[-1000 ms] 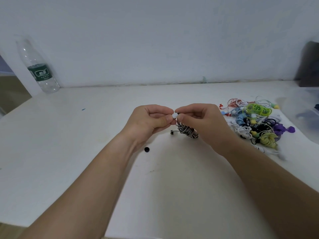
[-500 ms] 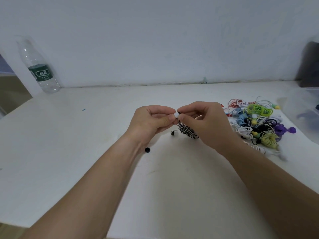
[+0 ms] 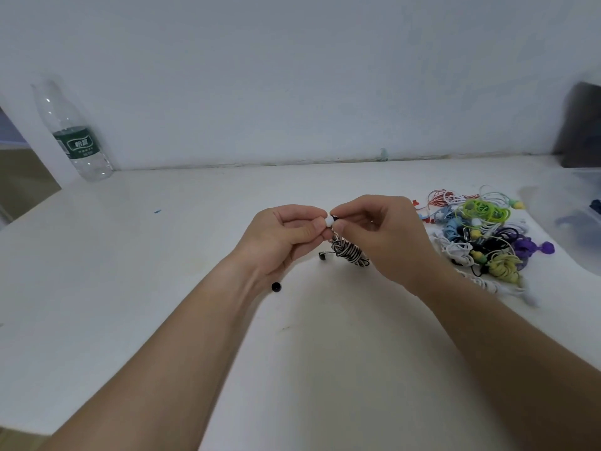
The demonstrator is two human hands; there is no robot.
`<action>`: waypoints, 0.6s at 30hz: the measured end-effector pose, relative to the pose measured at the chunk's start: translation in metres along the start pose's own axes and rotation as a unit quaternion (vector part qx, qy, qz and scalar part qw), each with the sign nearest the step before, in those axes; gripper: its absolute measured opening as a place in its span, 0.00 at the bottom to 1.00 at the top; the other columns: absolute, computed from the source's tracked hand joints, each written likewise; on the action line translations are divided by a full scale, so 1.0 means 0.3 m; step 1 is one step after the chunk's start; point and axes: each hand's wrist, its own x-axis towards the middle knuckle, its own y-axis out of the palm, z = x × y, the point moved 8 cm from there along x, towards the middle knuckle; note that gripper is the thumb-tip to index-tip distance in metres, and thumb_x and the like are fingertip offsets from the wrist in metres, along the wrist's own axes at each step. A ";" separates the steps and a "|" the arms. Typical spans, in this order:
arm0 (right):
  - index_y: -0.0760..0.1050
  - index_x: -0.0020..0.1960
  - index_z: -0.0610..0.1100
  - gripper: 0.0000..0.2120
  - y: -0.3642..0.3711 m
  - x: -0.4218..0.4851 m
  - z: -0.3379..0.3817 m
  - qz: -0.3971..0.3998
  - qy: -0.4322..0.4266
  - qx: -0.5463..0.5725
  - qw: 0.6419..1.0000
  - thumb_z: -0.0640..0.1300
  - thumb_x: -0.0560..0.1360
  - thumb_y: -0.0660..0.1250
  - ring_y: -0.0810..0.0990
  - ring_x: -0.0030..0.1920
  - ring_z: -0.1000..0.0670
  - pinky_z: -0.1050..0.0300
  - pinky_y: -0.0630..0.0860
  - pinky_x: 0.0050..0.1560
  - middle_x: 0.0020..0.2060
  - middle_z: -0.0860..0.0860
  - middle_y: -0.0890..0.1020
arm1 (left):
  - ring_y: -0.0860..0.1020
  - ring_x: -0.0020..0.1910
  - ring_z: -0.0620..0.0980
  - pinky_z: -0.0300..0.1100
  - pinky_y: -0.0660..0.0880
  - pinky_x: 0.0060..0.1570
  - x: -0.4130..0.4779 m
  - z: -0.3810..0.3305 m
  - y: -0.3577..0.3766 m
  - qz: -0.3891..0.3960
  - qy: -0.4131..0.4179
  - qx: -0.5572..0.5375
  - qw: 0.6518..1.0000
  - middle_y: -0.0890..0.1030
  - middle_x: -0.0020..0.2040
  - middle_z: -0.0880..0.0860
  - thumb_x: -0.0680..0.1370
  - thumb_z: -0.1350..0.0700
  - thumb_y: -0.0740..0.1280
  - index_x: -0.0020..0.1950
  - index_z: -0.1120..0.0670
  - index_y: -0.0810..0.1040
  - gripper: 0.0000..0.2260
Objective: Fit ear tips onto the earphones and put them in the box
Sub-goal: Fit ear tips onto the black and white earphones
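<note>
1. Both hands meet above the middle of the white table (image 3: pixel 130 288), with their fingertips almost touching.
2. The left hand (image 3: pixel 286 236) has its fingers curled in and pinches a white ear tip (image 3: pixel 329 220) between thumb and forefinger.
3. The right hand (image 3: pixel 380 236) is curled too and pinches one bud of the black-and-white striped earphones (image 3: pixel 349 252). Only a dark sliver of that bud shows, hard against the white tip. From here I cannot tell whether the tip is seated on it.
4. The rest of the striped cable hangs in a wound bundle below the right fingers, low over the table. I cannot tell whether it rests there. A small black end (image 3: pixel 323 255) pokes out on the bundle's left.
5. A loose black ear tip (image 3: pixel 275 287) lies on the table just beside the left wrist.
6. A pile of coloured earphones (image 3: pixel 481 236) sits on the table near the right hand, on its right. It is a tangle of green, blue, white, purple, yellow, red and black cables.
7. The clear plastic box (image 3: pixel 582 222) stands beyond that pile at the right edge, partly cut off, with something dark blue inside.
8. A water bottle (image 3: pixel 76 135) with a green label stands at the back left against the wall (image 3: pixel 292 76).
9. A dark object (image 3: pixel 582 125), too blurred to name, stands in the back right corner.
</note>
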 end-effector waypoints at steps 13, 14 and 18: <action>0.83 0.45 0.53 0.09 0.013 -0.002 -0.033 -0.014 0.034 0.034 0.999 0.38 0.74 0.74 0.83 0.42 0.44 0.53 0.78 0.44 0.38 0.55 0.86 | 0.85 0.42 0.49 0.34 0.80 0.44 0.010 -0.015 -0.006 0.003 0.027 0.023 0.999 0.86 0.42 0.57 0.77 0.66 0.69 0.49 0.61 0.82 0.04; 0.83 0.45 0.53 0.10 0.012 -0.001 -0.031 -0.012 0.033 0.033 0.999 0.38 0.74 0.74 0.83 0.42 0.44 0.54 0.79 0.44 0.37 0.55 0.86 | 0.85 0.42 0.49 0.34 0.80 0.44 0.011 -0.012 -0.006 0.007 0.022 0.019 1.000 0.86 0.42 0.57 0.77 0.65 0.69 0.49 0.61 0.82 0.04; 0.83 0.44 0.53 0.12 0.012 0.003 -0.015 0.000 0.017 0.018 1.000 0.35 0.73 0.74 0.83 0.40 0.47 0.59 0.76 0.41 0.36 0.54 0.86 | 0.84 0.42 0.46 0.33 0.80 0.43 0.011 -0.004 -0.004 0.019 0.000 0.023 1.000 0.86 0.42 0.55 0.77 0.63 0.69 0.49 0.60 0.83 0.04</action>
